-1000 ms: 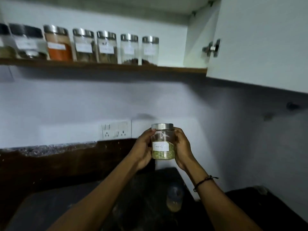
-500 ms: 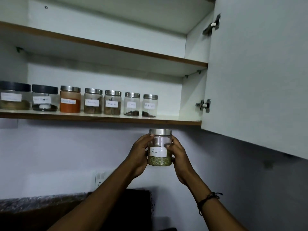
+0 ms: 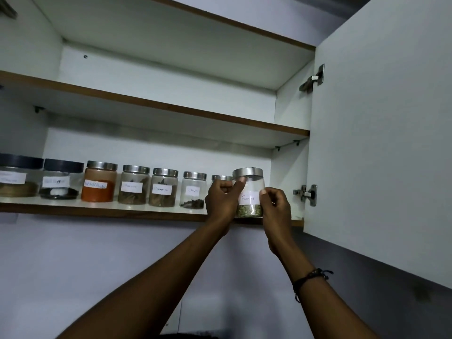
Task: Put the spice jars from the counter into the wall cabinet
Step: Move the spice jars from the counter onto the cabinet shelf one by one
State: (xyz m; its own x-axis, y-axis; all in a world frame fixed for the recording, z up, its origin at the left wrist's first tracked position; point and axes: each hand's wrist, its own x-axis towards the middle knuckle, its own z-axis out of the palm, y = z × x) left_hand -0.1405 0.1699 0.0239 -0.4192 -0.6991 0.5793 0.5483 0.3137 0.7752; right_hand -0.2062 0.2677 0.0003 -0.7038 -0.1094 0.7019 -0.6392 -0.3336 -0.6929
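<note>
Clear glass fennel jar [image 3: 249, 192], round and squat, capped by a brushed-metal lid, white paper label handwritten "Fennel", greenish seeds filling the bottom third. Upright at the right end of the lower shelf [image 3: 146, 210], at its front edge; whether resting on the board cannot be told. Clasped from both sides: left hand [image 3: 221, 200] on the left wall, thumb across the shoulder just under the lid; right hand [image 3: 275, 206] on the right wall, fingertips at the label's edge. Just left, partly hidden by the left hand, another steel-lidded jar [image 3: 221, 177], then a row of labelled jars [image 3: 133, 184]. Smooth white laminate cabinet, brown wood edging, open door [image 3: 379, 143] with metal hinges. Dark cord bracelet [image 3: 310, 280] on the right wrist.
</note>
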